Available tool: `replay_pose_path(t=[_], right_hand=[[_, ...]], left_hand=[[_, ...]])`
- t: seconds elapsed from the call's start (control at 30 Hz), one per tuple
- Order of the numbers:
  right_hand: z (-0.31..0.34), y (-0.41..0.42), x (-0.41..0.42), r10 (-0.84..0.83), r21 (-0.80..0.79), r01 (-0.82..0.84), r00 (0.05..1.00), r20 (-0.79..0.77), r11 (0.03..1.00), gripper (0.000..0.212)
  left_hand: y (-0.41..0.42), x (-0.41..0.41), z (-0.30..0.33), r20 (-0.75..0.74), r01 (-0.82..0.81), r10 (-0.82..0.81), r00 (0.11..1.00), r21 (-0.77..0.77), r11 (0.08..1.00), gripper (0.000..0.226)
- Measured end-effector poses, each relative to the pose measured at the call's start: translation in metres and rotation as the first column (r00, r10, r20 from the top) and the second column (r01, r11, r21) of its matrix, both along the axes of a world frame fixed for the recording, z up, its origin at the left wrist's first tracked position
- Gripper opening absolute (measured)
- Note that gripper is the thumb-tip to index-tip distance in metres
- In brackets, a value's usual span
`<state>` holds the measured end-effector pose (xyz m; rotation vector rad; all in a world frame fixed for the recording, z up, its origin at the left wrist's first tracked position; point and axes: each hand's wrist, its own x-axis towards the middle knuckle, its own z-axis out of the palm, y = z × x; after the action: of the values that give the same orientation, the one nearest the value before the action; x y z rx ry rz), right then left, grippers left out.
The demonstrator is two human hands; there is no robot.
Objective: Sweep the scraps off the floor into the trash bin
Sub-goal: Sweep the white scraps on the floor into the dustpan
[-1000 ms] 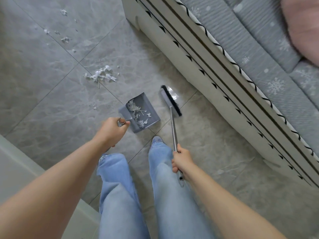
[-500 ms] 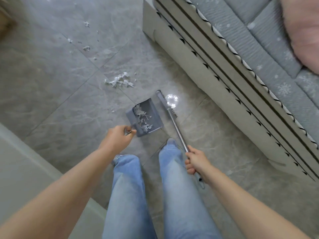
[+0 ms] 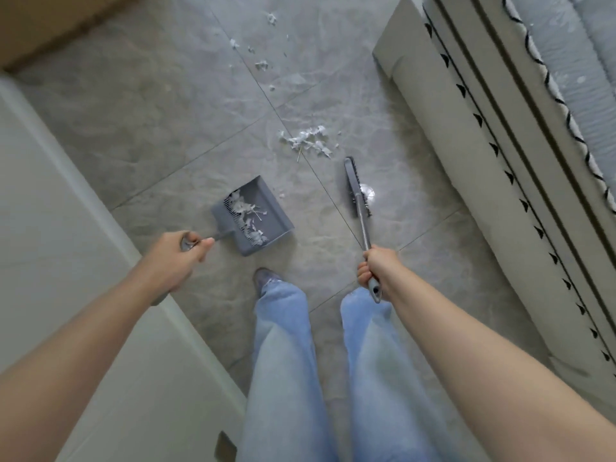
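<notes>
The left hand (image 3: pixel 178 253) has a closed grip on the handle of the dustpan (image 3: pixel 255 216), which holds some scraps. More scraps (image 3: pixel 308 141) lie on the floor (image 3: pixel 140 135) beyond. The right hand (image 3: pixel 378 265) grips the broom (image 3: pixel 358 198).

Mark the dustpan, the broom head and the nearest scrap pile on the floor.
dustpan (image 3: pixel 266 215): head view, on its bare grey tray floor.
broom head (image 3: pixel 355 191): head view, on the grey back of the brush.
scrap pile (image 3: pixel 308 141): head view, on the white shreds at its middle.
</notes>
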<state>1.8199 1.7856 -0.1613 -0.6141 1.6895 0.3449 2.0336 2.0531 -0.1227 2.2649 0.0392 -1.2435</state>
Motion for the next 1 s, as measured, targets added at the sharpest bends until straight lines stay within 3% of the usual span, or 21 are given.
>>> replay_pose_path(t=[0.13,0.23,0.33,0.5,0.7,0.8,0.9,1.0], right_hand=[[-0.001,0.074,0.048,0.082,0.079,-0.081,0.997,-0.011,0.994,0.025],[0.008,0.127,0.066,0.192,0.095,-0.194,0.981,0.034,0.976,0.035],[0.027,0.161,0.072,0.167,0.151,-0.185,0.978,0.121,0.971,0.032],[0.059,0.177,0.077,0.181,0.106,-0.201,0.968,0.172,0.974,0.031],[0.027,0.154,0.108,0.314,0.026,-0.317,0.946,0.075,0.948,0.036],[0.022,0.158,0.119,0.284,0.118,-0.292,0.955,0.08,0.949,0.036],[0.034,0.167,0.115,0.133,0.189,-0.154,0.984,0.122,0.97,0.049],[0.052,0.159,0.109,0.083,0.191,-0.117,0.981,0.177,0.975,0.035]], left_hand=[[0.022,0.023,-0.014,0.014,-0.022,0.021,1.0,0.042,0.999,0.041],[0.03,0.036,-0.017,0.06,0.002,-0.007,0.998,0.077,0.997,0.039],[0.033,0.049,-0.018,0.091,0.028,-0.037,0.995,0.091,0.995,0.036],[0.032,0.05,-0.027,0.118,0.054,-0.058,0.991,0.033,0.998,0.038],[0.035,0.056,-0.031,0.143,0.091,-0.095,0.985,0.038,0.995,0.034],[0.034,0.054,-0.034,0.155,0.103,-0.107,0.982,0.032,0.994,0.038],[0.04,0.055,-0.037,0.133,0.098,-0.101,0.986,0.026,0.995,0.036],[0.043,0.056,-0.035,0.107,0.069,-0.072,0.992,0.025,0.997,0.037]])
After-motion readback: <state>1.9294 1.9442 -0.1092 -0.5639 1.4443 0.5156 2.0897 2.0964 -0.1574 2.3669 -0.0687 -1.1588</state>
